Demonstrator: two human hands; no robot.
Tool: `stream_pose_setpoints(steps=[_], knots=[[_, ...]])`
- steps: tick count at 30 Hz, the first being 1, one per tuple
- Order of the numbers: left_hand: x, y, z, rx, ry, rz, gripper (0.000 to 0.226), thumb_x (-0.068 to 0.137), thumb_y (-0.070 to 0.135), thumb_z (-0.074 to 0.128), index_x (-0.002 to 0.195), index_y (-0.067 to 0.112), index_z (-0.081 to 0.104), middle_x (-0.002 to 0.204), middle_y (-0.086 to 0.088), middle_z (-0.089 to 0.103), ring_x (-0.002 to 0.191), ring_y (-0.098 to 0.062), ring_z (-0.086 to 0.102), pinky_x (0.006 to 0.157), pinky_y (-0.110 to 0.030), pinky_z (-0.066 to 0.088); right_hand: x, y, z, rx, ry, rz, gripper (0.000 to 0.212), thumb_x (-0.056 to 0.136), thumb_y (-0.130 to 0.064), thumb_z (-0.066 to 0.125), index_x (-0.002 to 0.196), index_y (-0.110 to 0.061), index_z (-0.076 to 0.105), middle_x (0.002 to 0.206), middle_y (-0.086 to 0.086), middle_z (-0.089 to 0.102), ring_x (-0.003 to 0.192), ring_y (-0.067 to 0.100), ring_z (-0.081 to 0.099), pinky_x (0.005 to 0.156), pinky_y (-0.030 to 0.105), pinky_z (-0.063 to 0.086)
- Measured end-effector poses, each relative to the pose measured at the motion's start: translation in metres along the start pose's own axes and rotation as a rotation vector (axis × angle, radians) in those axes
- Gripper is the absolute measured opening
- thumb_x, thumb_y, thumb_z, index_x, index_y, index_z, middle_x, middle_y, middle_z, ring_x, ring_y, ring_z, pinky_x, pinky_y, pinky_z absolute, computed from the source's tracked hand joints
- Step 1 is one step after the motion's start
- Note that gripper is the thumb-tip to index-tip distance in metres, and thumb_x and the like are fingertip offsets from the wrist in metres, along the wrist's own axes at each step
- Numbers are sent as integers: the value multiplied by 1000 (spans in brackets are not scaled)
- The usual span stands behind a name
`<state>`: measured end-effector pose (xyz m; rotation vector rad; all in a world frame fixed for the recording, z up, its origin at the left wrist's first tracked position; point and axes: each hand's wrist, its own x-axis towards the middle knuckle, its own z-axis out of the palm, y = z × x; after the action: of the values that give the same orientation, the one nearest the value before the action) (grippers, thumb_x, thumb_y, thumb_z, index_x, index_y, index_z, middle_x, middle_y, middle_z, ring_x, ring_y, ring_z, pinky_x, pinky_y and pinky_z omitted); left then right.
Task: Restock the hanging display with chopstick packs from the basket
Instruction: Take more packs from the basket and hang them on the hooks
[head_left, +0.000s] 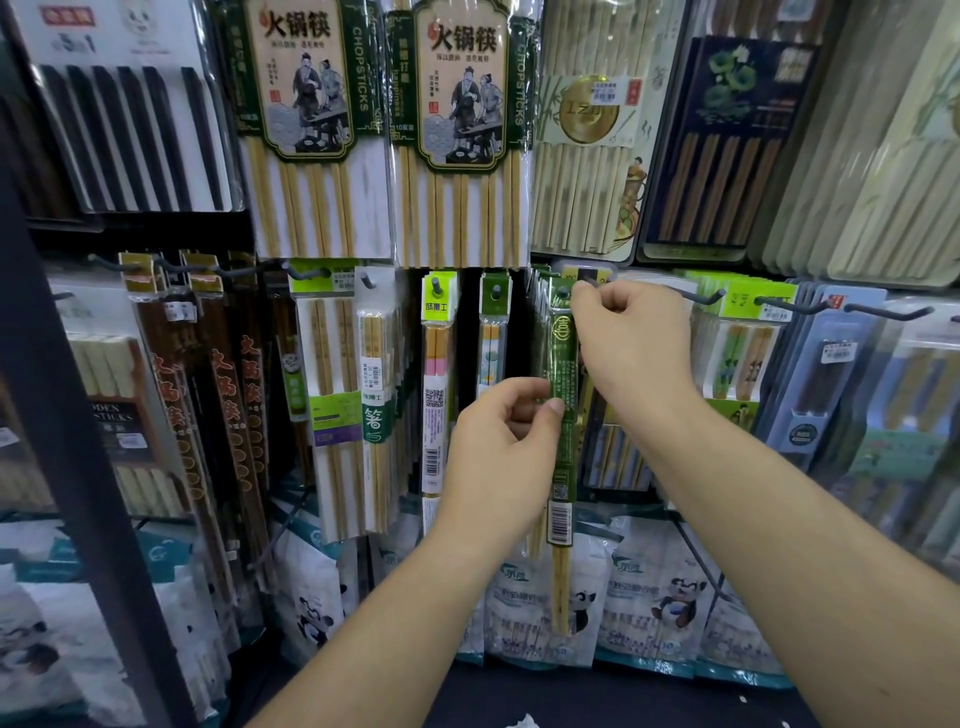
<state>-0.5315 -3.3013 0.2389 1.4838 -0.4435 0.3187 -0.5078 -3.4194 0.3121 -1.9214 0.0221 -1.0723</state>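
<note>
- A narrow green chopstick pack (562, 457) hangs upright in front of the middle row of the hanging display. Its header is level with a dark hook (592, 283), and its bare chopstick tips point down.
- The left hand (498, 447) holds the pack at mid-length. Its grip pinches the pack, with the thumb on the printed face and the curled fingers behind.
- The right hand (636, 338) is raised at the pack's top. Its grip pinches the header edge just beside the hook's tip.
- Whether the header hole sits over the hook cannot be told.
- More green packs (543, 291) hang just left of it.
- Large hot-pot chopstick packs (306, 130) hang above.
- Panda-printed bags (670, 597) stand below.
</note>
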Motion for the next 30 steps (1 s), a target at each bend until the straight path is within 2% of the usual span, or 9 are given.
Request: stream_pose_setpoints(steps=[3, 8, 11, 14, 17, 21, 25, 28, 30], knots=[[0, -1, 0, 7, 4, 5, 16, 100, 18, 66, 107, 32, 66, 92, 8, 72, 89, -4, 66, 70, -6, 50, 0, 1, 1, 4, -9, 10, 51, 99, -30, 56, 54, -8, 44, 52, 6, 37, 48, 14, 32, 61, 26, 43], [1, -7, -2, 102, 14, -1, 12, 100, 21, 65, 105, 32, 65, 88, 11, 69, 84, 2, 63, 67, -7, 48, 1, 8, 4, -48, -9, -2, 47, 99, -33, 57, 59, -9, 53, 52, 1, 47, 49, 10, 40, 64, 25, 45], [1, -8, -4, 423, 13, 148, 11, 102, 26, 60, 112, 29, 62, 85, 15, 63, 80, 0, 62, 67, -17, 52, -4, 15, 4, -9, -25, 19, 34, 98, -36, 61, 70, -16, 64, 57, -7, 58, 57, 8, 52, 62, 28, 47], [5, -6, -6, 763, -63, 239, 23, 104, 32, 53, 126, 23, 58, 96, 8, 65, 83, -12, 64, 73, -39, 58, -12, 22, 1, 42, -38, -4, 18, 95, -34, 66, 79, -26, 68, 63, -15, 62, 61, -1, 55, 58, 13, 43], [2, -8, -8, 979, -81, 294, 24, 105, 37, 47, 124, 23, 56, 104, 5, 60, 84, -16, 60, 68, -36, 55, -21, 34, -6, 30, -75, -14, 10, 94, -32, 68, 84, -30, 66, 73, -13, 65, 66, -4, 58, 58, 9, 43], [-7, -15, 0, 809, -61, 287, 37, 105, 43, 43, 137, 24, 44, 125, 4, 52, 94, -10, 55, 69, -26, 42, -36, 56, -11, 67, -162, 53, 2, 98, -30, 64, 98, -30, 65, 89, -17, 67, 79, -9, 60, 66, 7, 44], [3, -26, 13, 463, -109, 54, 69, 101, 61, 35, 158, 25, 22, 160, 3, 40, 139, -13, 45, 110, -37, 43, -52, 76, -7, 176, -423, 121, 43, 108, -40, 45, 150, -34, 43, 138, -28, 48, 111, -35, 40, 88, -5, 34], [15, -29, 23, 191, -146, -86, 73, 98, 68, 36, 160, 35, 18, 158, 11, 40, 140, -7, 41, 113, -27, 36, -57, 84, 4, 312, -536, 244, 60, 102, -64, 32, 158, -46, 23, 161, -24, 28, 141, -12, 28, 119, 24, 27], [25, -30, 27, 67, -131, -146, 77, 94, 71, 40, 160, 37, 21, 153, 15, 43, 138, -5, 41, 118, -34, 33, -55, 84, 12, 370, -555, 286, 69, 94, -77, 29, 158, -52, 19, 156, -30, 27, 144, -6, 27, 125, 38, 23]])
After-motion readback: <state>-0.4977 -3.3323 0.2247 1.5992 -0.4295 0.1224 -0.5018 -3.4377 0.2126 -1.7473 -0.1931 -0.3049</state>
